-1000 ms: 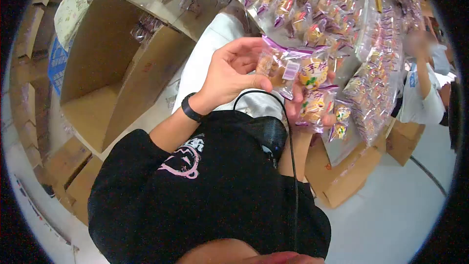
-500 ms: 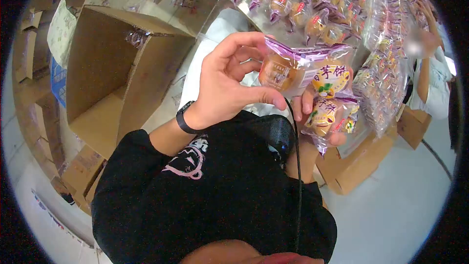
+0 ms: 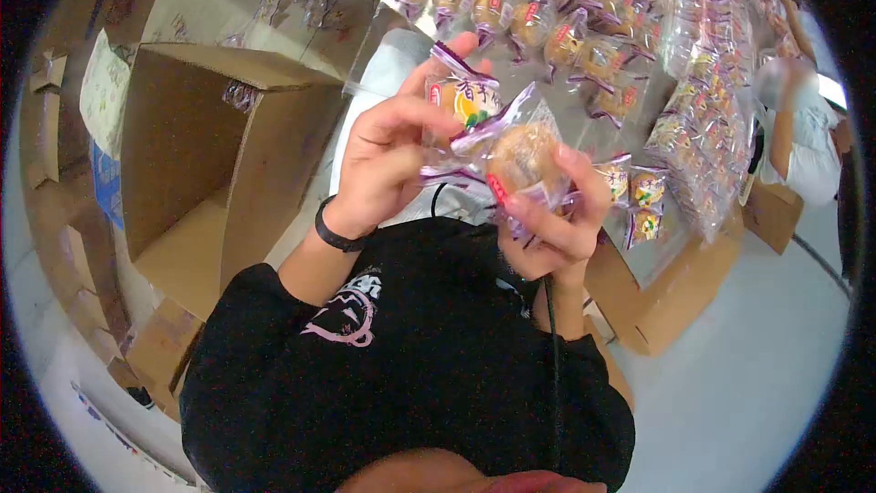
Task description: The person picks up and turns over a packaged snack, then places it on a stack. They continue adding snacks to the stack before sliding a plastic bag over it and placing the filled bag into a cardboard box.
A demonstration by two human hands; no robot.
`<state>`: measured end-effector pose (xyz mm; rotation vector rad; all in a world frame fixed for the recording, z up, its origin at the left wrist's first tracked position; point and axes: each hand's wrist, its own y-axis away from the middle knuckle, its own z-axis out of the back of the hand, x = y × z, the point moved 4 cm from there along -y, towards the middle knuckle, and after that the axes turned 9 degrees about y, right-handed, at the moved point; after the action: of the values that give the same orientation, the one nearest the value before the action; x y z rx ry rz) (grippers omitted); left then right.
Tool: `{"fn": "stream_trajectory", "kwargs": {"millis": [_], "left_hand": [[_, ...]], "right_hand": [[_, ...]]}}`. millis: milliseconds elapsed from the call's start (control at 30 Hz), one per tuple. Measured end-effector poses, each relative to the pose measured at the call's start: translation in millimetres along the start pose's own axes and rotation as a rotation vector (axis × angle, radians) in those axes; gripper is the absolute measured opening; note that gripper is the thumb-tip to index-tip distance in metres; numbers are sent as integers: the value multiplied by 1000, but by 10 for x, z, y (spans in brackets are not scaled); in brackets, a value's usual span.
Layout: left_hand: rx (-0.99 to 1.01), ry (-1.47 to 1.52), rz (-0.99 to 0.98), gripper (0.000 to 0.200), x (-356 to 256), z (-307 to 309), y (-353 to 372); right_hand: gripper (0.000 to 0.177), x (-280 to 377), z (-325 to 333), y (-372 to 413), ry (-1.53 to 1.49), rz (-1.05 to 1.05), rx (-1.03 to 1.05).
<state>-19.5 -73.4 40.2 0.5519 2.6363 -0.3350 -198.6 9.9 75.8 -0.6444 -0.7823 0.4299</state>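
Observation:
Both hands are raised in front of my chest. My left hand (image 3: 379, 151), with a dark band at the wrist, grips a wrapped pastry (image 3: 470, 102) in clear film with purple crimped ends. Fingers of my right hand (image 3: 561, 224) are closed around a second wrapped pastry (image 3: 525, 160), round and brown, with a red label patch. The two packets touch or overlap between the hands. Behind them, more wrapped pastries (image 3: 493, 5) lie in rows on the pale table (image 3: 534, 73).
An open cardboard box (image 3: 274, 160) stands at left. Large clear bags of packets (image 3: 698, 146) lie at right, near a few small packets (image 3: 646, 192). Cardboard flaps (image 3: 675, 301) rise at the table's near edge. Another person (image 3: 808, 151) is at far right.
The packet in my left hand now shows its printed front and sits further left. My right hand has risen and holds its packet up beside it. The view has shifted slightly.

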Motion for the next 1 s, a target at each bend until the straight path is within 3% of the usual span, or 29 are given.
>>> {"fn": "stream_trajectory", "kwargs": {"millis": [33, 67, 167, 200, 300, 333, 433, 567, 733, 867, 933, 1000], "left_hand": [[-33, 116, 60, 47, -17, -65, -23], [-102, 283, 67, 70, -5, -109, -36], [-195, 42, 24, 83, 66, -118, -84], [-186, -55, 2, 102, 74, -131, -61], [-69, -107, 294, 109, 22, -78, -92], [-42, -89, 349, 103, -12, -73, -82], [222, -254, 298, 81, -53, -80, -94], [121, -201, 281, 73, -50, -20, -97], [145, -282, 194, 62, -95, 18, -70], [97, -188, 195, 64, -168, 90, -80], [2, -185, 140, 64, -196, 170, -78], [-81, -218, 79, 64, -219, 214, -76]], "right_hand": [[53, 14, -3, -17, 1, 32, 12], [51, 29, -6, -33, 2, 64, 25], [38, 50, -39, -78, 38, 127, 70], [33, 48, -46, -76, 50, 130, 84], [22, -45, -31, -11, 35, 81, 92], [21, -112, -41, 15, 18, 80, 87], [48, -189, -122, 101, -79, -44, 29], [80, -168, -101, 14, 166, -120, 55], [85, -227, -153, 81, -8, -165, -58], [88, -196, -30, 98, 3, -332, -24], [91, -223, -7, 138, -110, -442, -78], [83, -202, 14, 98, -345, -595, -191]]}}
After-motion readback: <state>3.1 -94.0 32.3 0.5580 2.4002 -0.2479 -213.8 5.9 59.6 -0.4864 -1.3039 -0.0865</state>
